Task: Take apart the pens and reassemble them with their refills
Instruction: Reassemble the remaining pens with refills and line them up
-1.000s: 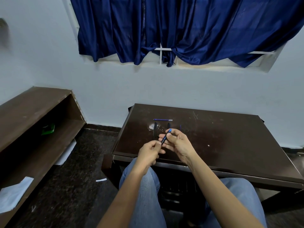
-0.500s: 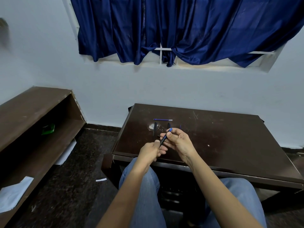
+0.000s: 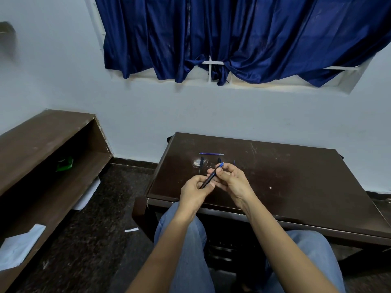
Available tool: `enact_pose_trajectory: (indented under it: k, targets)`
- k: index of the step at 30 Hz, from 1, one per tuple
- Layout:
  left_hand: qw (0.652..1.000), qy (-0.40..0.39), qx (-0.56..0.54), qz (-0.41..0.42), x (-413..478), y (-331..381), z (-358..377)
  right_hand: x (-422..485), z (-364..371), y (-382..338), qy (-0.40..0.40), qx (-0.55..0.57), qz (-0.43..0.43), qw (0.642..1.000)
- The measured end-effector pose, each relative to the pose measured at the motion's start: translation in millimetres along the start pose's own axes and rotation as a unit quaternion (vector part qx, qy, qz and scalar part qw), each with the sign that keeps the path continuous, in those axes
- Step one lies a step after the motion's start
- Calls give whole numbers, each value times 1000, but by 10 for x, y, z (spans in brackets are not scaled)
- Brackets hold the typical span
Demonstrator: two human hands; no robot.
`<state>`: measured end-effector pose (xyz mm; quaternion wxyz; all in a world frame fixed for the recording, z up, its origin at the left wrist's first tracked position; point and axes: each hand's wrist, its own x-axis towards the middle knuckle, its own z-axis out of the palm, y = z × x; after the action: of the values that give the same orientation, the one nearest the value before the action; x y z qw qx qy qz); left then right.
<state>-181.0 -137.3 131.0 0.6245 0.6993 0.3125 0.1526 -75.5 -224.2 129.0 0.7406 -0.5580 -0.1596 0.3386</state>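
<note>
A slim dark pen with a bright blue end (image 3: pixel 211 177) is held slantwise between both hands, above the near part of the dark brown wooden table (image 3: pixel 296 176). The left hand (image 3: pixel 195 192) curls its fingers round the pen's lower end, which disappears into the grip. The right hand (image 3: pixel 231 181) pinches the upper barrel between thumb and fingertips, and the blue end pokes out just past them, pointing away and to the right. Beyond the hands, a thin blue refill with a pale tip (image 3: pixel 211 154) lies flat on the table, well apart from the fingers. A few small dark pen pieces (image 3: pixel 202 160) lie between it and the hands.
</note>
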Motion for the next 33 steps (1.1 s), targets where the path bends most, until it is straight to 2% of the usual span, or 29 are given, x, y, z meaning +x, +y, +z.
enact_pose_trajectory:
  k: [4, 10, 15, 21, 25, 30, 33]
  targets:
    - [997, -26, -38, -64, -11, 38, 46, 7, -3, -9, -3, 2, -4, 1000]
    - [1000, 10, -8, -27, 9, -9, 21, -14, -29, -1, -4, 0, 3, 1000]
    - [994, -33, -38, -98, -10, 60, 55, -24, -28, 19, -7, 0, 3, 1000]
    - [999, -12, -1, -44, 6, 19, 35, -33, -38, -3, -3, -11, 4, 1000]
    - [995, -43, -19, -83, 7, 63, 65, -50, -34, -17, 2, -13, 4, 1000]
    - [999, 3, -14, -45, 37, 25, 46, -51, -28, -16, 3, -12, 9, 1000]
    - [997, -9, -31, -66, 30, 53, 53, -43, -38, -14, 7, -18, 6, 1000]
